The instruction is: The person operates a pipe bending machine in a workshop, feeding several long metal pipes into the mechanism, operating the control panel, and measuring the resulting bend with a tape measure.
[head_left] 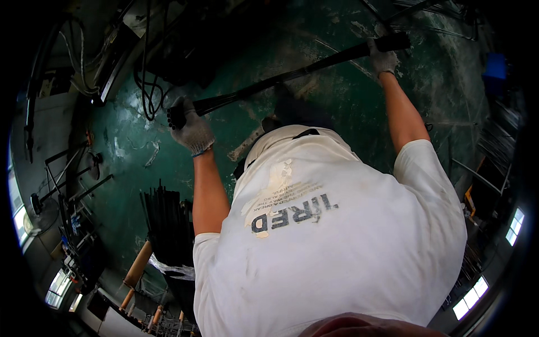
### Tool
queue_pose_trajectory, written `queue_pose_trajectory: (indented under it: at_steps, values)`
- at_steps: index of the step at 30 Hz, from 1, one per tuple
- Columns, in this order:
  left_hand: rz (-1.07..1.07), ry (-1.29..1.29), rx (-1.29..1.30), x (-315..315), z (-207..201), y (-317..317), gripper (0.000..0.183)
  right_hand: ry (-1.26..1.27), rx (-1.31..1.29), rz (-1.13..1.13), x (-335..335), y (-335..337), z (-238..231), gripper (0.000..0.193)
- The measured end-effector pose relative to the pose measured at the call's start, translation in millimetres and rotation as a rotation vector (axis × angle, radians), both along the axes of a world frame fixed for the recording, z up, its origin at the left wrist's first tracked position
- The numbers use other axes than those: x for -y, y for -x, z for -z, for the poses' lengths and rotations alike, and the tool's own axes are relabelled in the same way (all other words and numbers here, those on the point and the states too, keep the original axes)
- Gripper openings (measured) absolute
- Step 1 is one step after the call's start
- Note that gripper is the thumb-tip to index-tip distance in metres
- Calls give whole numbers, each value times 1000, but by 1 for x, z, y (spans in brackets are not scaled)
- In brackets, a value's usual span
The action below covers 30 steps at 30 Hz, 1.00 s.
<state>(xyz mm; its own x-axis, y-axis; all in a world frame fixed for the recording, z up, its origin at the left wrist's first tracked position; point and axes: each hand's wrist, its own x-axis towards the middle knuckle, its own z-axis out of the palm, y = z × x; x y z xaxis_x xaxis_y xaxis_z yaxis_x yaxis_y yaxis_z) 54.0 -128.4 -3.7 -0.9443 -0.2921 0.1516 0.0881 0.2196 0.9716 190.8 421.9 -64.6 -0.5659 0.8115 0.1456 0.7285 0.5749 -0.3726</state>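
A long bundle of thin black tubes (252,89) stretches across in front of me, held off to both sides and tilted up toward the right in the picture. My left hand (192,128), in a pale knitted glove, is closed around its left end, where several round tube ends show. Near the other end, my right hand (384,59) wraps round the bundle in a similar glove; the tube ends stick out past it. The bundle looks narrower around its middle. Parts of the fingers of both hands are hidden by the bundle and gloves.
Beneath is a worn green floor (129,146). A stack of black bars (165,219) stands at the lower left, beside a brown cardboard roll (138,264). Dark cables (149,95) hang at the upper left. A blue container (495,73) and metal rods (499,140) are at the right.
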Motion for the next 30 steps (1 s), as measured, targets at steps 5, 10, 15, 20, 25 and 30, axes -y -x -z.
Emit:
queue_pose_trajectory:
  at_steps: [5, 10, 15, 20, 25, 30]
  values:
    - [47, -332, -90, 13, 26, 12, 18, 209, 28, 85, 13, -3, -19, 68]
    - [-12, 26, -19, -1, 6, 20, 21, 93, 86, -44, 14, 7, -17, 61]
    - [-49, 52, 38, -11, -10, 28, 25, 191, 26, -5, 13, 21, -22, 48]
    - [-22, -62, 11, -7, -1, 33, 25, 266, 75, -63, 16, 23, -37, 45]
    - [-28, 49, -27, -5, 11, 46, 26, 333, -75, -88, 14, 26, -35, 46]
    - [-80, 92, -24, -7, 6, 44, 25, 227, 32, -70, -4, 25, -17, 57]
